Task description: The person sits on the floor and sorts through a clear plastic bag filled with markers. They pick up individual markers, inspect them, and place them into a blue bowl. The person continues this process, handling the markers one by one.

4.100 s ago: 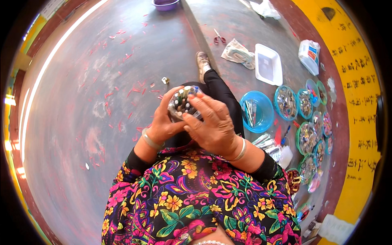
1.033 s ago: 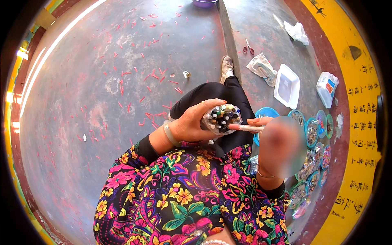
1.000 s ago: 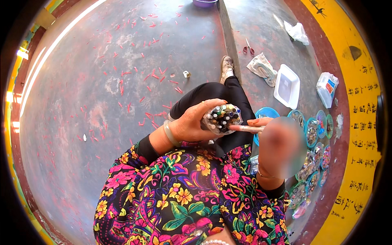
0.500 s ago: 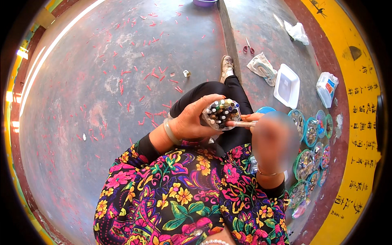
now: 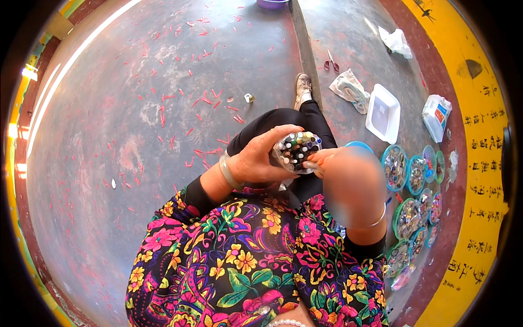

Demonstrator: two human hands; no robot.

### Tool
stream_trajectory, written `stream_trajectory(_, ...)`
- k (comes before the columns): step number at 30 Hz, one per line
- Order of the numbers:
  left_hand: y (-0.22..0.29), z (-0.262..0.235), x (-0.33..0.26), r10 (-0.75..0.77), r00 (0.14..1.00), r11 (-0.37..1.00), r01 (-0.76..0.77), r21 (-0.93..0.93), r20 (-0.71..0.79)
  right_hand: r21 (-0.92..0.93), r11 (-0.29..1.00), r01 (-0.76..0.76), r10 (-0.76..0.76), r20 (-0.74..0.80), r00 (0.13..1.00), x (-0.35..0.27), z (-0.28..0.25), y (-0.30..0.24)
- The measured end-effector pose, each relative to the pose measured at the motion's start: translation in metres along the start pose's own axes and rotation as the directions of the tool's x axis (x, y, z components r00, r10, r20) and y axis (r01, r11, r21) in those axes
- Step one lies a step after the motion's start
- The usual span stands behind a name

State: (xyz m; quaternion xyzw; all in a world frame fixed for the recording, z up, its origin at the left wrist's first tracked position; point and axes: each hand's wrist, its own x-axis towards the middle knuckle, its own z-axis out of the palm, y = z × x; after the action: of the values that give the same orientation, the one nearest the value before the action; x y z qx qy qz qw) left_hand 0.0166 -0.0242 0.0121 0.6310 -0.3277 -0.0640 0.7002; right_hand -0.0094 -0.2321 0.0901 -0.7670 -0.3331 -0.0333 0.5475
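My left hand (image 5: 262, 155) wraps round a clear, rounded container (image 5: 300, 171) in front of my body. Upright pens (image 5: 297, 150) fill it tightly, their ends showing white, black, blue and green. My right hand (image 5: 346, 177), mostly blurred, is at the container's right rim. Its thumb and fingertips pinch a pale pen (image 5: 310, 164), whose tip points left toward the bundle; most of its length is hidden by the fingers.
On my right are several round dishes (image 5: 407, 219) of small items. Beyond them lie a white tray (image 5: 383, 114), a plastic packet (image 5: 437, 118), a clear bag (image 5: 350, 91) and red-handled scissors (image 5: 331, 61). Red scraps (image 5: 206, 100) litter the floor (image 5: 109, 109).
My right hand has shifted left, closer to the container. Less of the pen shows between the fingertips and the bundle. My left hand and the container stay nearly in place.
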Motion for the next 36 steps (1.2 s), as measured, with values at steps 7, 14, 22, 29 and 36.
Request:
stream_trajectory(7, -0.001, 0.000, 0.000, 0.029, 0.997, 0.999, -0.027, 0.037, -0.070, -0.248, 0.957, 0.153, -0.183, -0.103, 0.978, 0.013, -0.014, -0.023)
stream_trajectory(14, -0.006, -0.001, 0.001, 0.029, 0.998, 0.999, -0.027, 0.047, -0.059, -0.015, 0.971, 0.241, -0.233, -0.316, 0.920, 0.005, -0.010, -0.031)
stream_trajectory(22, -0.004, -0.003, 0.001, -0.016, 0.999, 0.999, 0.018, 0.037, -0.043, 0.009, 0.965, 0.263, -0.244, -0.346, 0.906, 0.003, -0.008, -0.030)
stream_trajectory(29, -0.004, -0.005, 0.002, -0.023, 1.000, 0.998, 0.023, 0.056, -0.005, -0.073, 0.962, 0.262, -0.272, -0.282, 0.920, 0.004, -0.004, -0.027)
stream_trajectory(36, -0.006, -0.005, 0.002, 0.005, 1.000, 0.999, -0.005, 0.036, -0.008, -0.162, 0.963, 0.215, -0.249, -0.234, 0.940, 0.005, -0.006, -0.026)
